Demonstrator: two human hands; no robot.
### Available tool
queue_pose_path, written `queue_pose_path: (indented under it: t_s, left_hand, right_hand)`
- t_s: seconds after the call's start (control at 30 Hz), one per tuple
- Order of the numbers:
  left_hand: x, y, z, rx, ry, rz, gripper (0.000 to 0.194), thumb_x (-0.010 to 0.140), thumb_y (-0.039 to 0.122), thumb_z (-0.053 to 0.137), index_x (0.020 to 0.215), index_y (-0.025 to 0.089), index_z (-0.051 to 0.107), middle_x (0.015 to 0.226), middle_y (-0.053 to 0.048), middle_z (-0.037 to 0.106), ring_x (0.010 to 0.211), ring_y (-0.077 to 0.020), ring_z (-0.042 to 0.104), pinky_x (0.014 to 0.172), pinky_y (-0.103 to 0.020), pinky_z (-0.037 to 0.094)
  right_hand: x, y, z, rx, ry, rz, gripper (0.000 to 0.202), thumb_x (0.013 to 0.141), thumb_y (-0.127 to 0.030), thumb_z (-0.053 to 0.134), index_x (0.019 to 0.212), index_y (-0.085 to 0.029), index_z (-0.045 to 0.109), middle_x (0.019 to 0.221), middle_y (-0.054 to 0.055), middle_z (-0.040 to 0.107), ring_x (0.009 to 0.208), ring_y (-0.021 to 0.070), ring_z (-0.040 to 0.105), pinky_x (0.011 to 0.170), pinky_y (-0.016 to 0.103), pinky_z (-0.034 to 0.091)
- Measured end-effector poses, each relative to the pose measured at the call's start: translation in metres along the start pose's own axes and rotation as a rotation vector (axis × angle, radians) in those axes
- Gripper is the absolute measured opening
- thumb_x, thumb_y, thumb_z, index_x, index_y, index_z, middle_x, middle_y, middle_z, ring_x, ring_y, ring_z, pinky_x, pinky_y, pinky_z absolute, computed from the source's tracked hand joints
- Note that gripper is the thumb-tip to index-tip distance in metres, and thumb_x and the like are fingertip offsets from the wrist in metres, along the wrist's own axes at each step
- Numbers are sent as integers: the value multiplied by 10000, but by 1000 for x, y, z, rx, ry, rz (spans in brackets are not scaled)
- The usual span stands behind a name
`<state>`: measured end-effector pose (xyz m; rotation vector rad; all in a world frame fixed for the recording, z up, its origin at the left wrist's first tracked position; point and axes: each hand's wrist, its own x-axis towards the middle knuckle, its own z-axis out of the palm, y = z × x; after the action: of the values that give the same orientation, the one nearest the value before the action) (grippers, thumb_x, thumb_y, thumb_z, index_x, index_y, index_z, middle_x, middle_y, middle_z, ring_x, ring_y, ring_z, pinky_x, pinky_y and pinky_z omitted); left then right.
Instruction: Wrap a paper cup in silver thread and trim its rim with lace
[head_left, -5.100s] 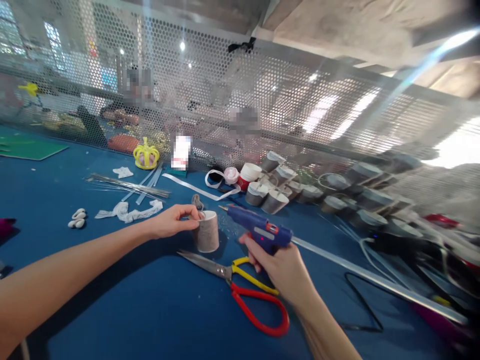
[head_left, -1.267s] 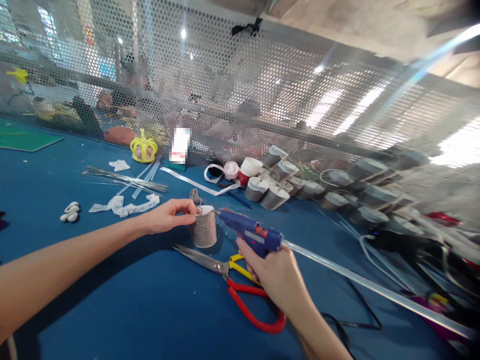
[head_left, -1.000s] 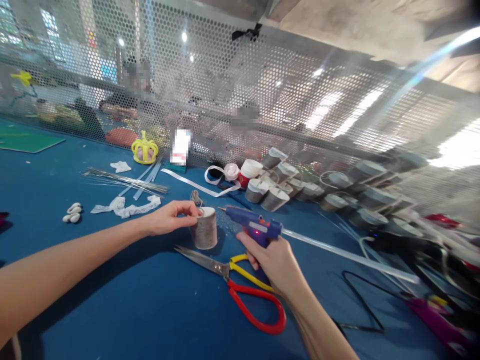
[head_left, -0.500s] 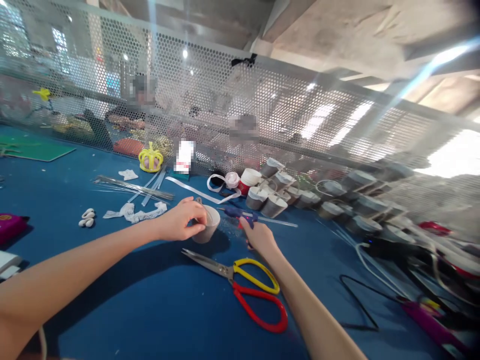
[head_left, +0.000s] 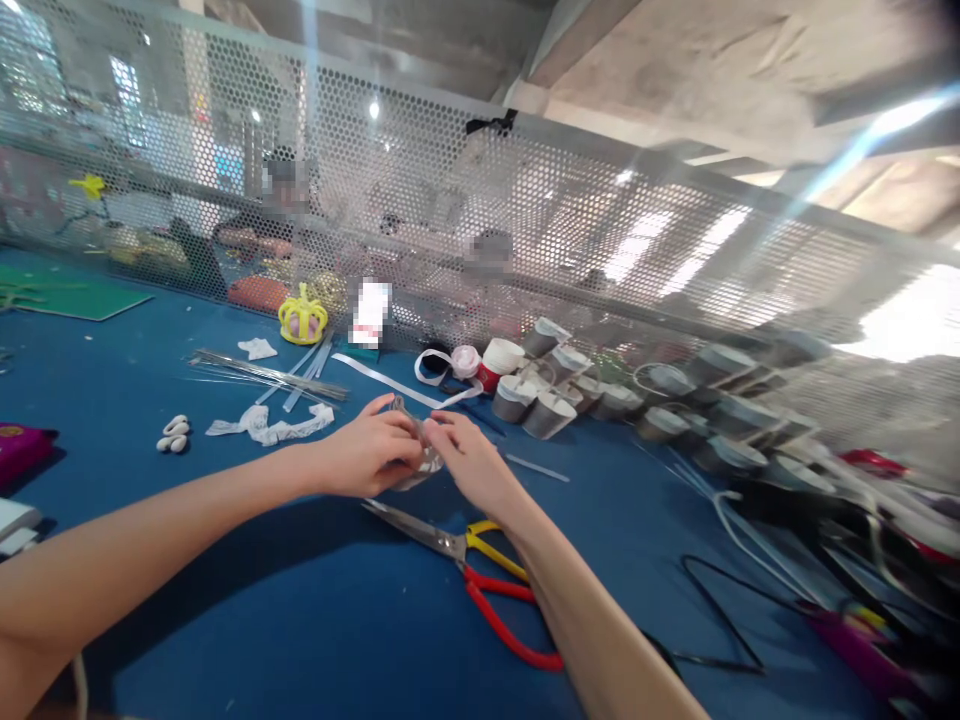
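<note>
My left hand (head_left: pixel 384 447) is closed on the side and rim of a small pale cup (head_left: pixel 430 463). A thin loop stands up at the cup's far rim. From the other side my right hand (head_left: pixel 472 460) grips the same cup, its thumb and fingers at the rim. Between them the hands cover most of the cup. Behind my right hand lies a blue glue gun (head_left: pixel 484 416), mostly hidden, with a clear glue stick (head_left: pixel 538 467) beside it. Scissors (head_left: pixel 450 545) with yellow and red handles lie just below, partly under my right forearm.
Several grey cups (head_left: pixel 551 412) stand or lie to the right, near a white ribbon (head_left: pixel 386 378). Wires (head_left: pixel 262 372), lace (head_left: pixel 274 428) and a yellow crown (head_left: pixel 302 316) are on the left. A perforated metal screen (head_left: pixel 420 190) borders the table; people sit beyond it.
My right hand has let go of the glue gun, which now lies on the table, and has moved left onto the cup. My left hand keeps hold of the cup.
</note>
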<state>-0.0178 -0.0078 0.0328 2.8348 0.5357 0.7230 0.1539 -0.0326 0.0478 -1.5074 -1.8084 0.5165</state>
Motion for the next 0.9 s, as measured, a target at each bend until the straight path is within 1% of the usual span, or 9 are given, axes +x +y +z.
queue_pose_path:
  t_s: [0.07, 0.13, 0.2, 0.27, 0.3, 0.4, 0.53, 0.7, 0.9]
  left_hand:
    - [0, 0, -2, -10, -1, -5, 115, 770, 112, 468, 741, 176, 558, 867, -36, 651, 1037, -194, 516, 1033, -510, 114]
    - [1, -1, -4, -64, 12, -37, 105, 760, 108, 473, 735, 166, 557, 869, -44, 639, 1003, -193, 528, 1023, -501, 155]
    - [2, -3, -7, -189, 32, -94, 83, 767, 137, 475, 730, 157, 546, 818, -39, 625, 901, -176, 550, 978, -451, 269]
    - [2, -7, -9, -375, 52, -171, 98, 790, 198, 467, 743, 152, 539, 787, -35, 611, 805, -156, 549, 863, -364, 389]
    - [2, -8, -10, -471, 59, -207, 116, 798, 226, 464, 754, 149, 539, 795, -37, 609, 788, -152, 546, 809, -327, 415]
    - [2, -11, -8, -700, 55, -265, 134, 792, 269, 492, 775, 144, 538, 869, -45, 613, 824, -149, 546, 776, -287, 421]
    - [2, -12, -6, -875, 22, -293, 127, 774, 271, 535, 762, 144, 536, 898, -41, 615, 834, -139, 544, 785, -278, 409]
    - [1, -13, -4, -1012, -6, -316, 157, 756, 292, 575, 754, 141, 533, 892, -35, 603, 809, -129, 532, 774, -277, 395]
    - [-1, -13, -6, -1074, -27, -313, 182, 743, 315, 607, 752, 142, 552, 803, -3, 565, 765, -113, 501, 752, -258, 374]
  right_hand:
    - [0, 0, 2, 95, -38, 10, 240, 754, -314, 541, 574, -191, 643, 1055, 100, 638, 1021, 243, 567, 869, 348, 411]
    - [-4, 2, 0, 181, -35, 22, 219, 757, -329, 533, 626, -188, 636, 1101, 96, 627, 1023, 230, 571, 838, 335, 432]
    - [-10, 3, -6, 277, 4, 39, 217, 765, -363, 523, 689, -187, 626, 1155, 93, 600, 1054, 222, 551, 842, 334, 428]
    - [-17, 4, -11, 399, 52, 66, 216, 741, -391, 562, 702, -185, 613, 1167, 90, 589, 1071, 226, 531, 852, 338, 414]
    - [-21, 4, -13, 456, 72, 79, 216, 719, -396, 596, 686, -183, 607, 1159, 88, 590, 1066, 229, 528, 856, 340, 407]
    - [-31, 4, -15, 533, 125, 86, 223, 689, -386, 650, 641, -177, 589, 1126, 83, 597, 1024, 222, 535, 862, 338, 389]
    - [-35, 8, -12, 516, 181, 52, 227, 706, -386, 640, 643, -178, 573, 1071, 81, 601, 979, 209, 544, 847, 330, 390]
    - [-36, 14, -7, 441, 181, 46, 213, 740, -379, 600, 663, -183, 567, 1042, 77, 599, 901, 187, 555, 801, 316, 405]
    - [-38, 16, -4, 513, 194, 63, 189, 734, -352, 619, 664, -201, 528, 991, 68, 644, 957, 198, 566, 848, 340, 405]
